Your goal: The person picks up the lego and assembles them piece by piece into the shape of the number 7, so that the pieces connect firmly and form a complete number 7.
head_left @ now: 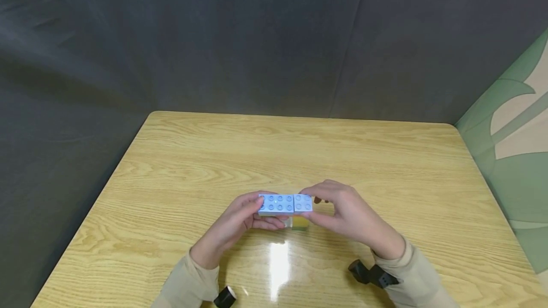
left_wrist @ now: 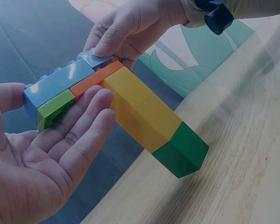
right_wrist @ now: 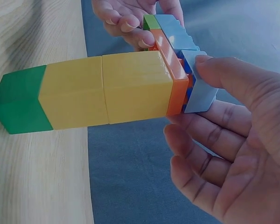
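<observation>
My left hand (head_left: 237,217) holds a brick structure by its long blue brick (left_wrist: 60,77), thumb at the blue end and fingers beneath. Under that blue brick sit a light green piece (left_wrist: 55,108) and a flat orange piece (right_wrist: 170,70). Two yellow bricks (right_wrist: 105,91) and a dark green brick (right_wrist: 23,99) form a column below the orange. My right hand (head_left: 344,208) pinches a small blue brick (right_wrist: 203,81) between thumb and fingers. This brick lies beside the long one over the orange end, slightly tilted, with a narrow gap showing.
A wooden table (head_left: 192,156) spreads below the hands, with a dark curtain (head_left: 257,42) behind it. To the right stands a green leaf-patterned panel (head_left: 518,170). Black devices (head_left: 359,271) sit at the wrists. Whether the column's foot touches the table I cannot tell.
</observation>
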Action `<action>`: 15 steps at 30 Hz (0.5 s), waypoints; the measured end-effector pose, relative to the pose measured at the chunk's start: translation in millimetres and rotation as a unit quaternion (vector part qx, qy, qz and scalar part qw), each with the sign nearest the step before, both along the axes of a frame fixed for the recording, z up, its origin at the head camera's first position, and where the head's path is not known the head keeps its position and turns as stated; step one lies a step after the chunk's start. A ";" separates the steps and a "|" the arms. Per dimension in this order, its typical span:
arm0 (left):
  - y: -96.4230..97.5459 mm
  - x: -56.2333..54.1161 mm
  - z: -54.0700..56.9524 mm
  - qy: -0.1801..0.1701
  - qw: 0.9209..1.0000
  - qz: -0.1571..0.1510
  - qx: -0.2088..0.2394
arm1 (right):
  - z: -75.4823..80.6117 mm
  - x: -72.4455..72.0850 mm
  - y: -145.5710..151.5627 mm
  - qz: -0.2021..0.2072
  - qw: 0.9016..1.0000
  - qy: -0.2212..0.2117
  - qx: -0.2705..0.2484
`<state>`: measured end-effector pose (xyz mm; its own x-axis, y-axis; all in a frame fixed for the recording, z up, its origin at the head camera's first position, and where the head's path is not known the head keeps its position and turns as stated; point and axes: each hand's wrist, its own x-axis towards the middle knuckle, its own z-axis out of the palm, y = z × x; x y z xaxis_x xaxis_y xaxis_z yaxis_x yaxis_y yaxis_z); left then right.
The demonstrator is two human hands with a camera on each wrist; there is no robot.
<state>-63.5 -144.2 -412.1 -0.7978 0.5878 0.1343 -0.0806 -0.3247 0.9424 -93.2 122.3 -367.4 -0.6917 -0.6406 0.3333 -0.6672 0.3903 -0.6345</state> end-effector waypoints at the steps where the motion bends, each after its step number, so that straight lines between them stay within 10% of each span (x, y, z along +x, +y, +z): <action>1: 0.0 0.0 0.0 0.001 1.000 0.000 0.000 | 0.2 0.0 0.1 -0.001 1.000 0.001 0.001; 15: 0.9 0.1 -0.9 0.008 1.000 -0.004 0.005 | 2.6 0.7 -1.4 -0.005 0.999 0.031 0.020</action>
